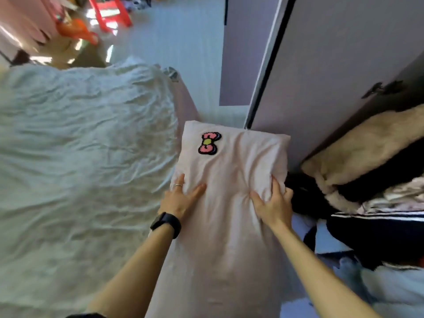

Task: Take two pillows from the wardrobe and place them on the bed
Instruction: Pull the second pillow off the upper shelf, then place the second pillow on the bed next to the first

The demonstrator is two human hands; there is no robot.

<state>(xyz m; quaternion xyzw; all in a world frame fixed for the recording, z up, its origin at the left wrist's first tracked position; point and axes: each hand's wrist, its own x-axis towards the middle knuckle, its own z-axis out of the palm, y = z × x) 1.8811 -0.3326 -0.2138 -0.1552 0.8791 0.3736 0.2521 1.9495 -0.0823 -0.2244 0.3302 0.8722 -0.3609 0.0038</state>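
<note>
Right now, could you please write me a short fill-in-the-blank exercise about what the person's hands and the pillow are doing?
1. Both hands hold a pale pink pillow with a ____ patch sewn on it.
2. The left hand has a ring and a black ____ on its wrist.
3. The right hand has its grip on the pillow edge nearest the ____.
4. The bed, with its wrinkled white sheet, lies to the person's ____.

Missing words: bow; watch; wardrobe; left

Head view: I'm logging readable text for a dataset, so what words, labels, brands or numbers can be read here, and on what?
None can be read.
Pillow: only a pink bow patch, no lettering.
Black wristband on the left hand: no legible display.
Wardrobe door: blank.
</note>
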